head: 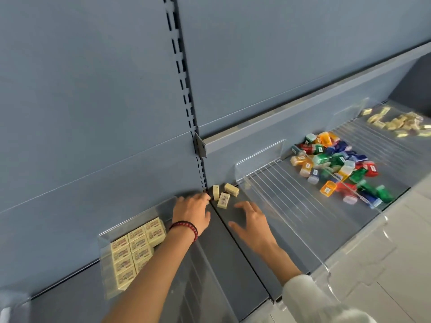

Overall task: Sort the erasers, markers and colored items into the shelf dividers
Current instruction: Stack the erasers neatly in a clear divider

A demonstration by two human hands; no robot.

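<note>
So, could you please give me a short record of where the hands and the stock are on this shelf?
left hand: fingertips at the loose erasers, grip unclear
right hand: open, fingers spread, holding nothing
loose erasers: three, at the back of the bare shelf
stacked erasers: neat rows, to the left
colored items: mixed pile, to the right
eraser pile: loose heap, far right
</note>
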